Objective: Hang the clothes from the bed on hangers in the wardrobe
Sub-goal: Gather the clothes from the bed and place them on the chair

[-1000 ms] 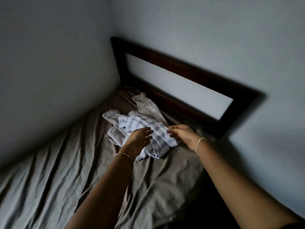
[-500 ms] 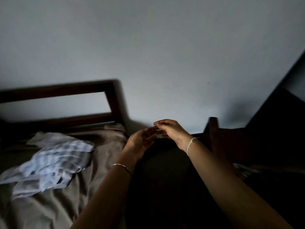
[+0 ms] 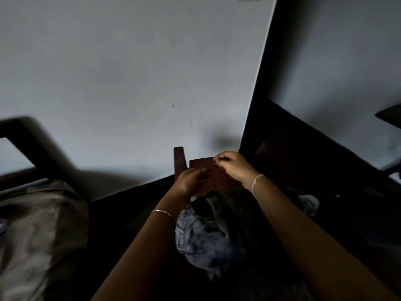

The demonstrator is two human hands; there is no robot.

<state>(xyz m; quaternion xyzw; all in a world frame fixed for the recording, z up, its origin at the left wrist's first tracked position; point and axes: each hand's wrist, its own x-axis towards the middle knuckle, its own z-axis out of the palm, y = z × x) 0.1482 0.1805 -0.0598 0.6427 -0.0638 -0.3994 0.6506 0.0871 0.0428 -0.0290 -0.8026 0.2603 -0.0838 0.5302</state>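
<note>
**Hands meet at the chair while the bed's clothes lie off to the left**

Of the clothes to be hung, we see only a pale scrap of cloth at the frame's left edge. It lies on the bed, well apart from both hands. The left hand and right hand meet in front of a wooden chair back, fingers curled and tips close together (whether they pinch something small, we cannot tell in this gloom). Below them a heap of denim sits on the chair. To do this step well, we judge, the hands should come free and reach left to the bed. They should take the garment by its collar or shoulders, so that it opens flat for a hanger.
</note>
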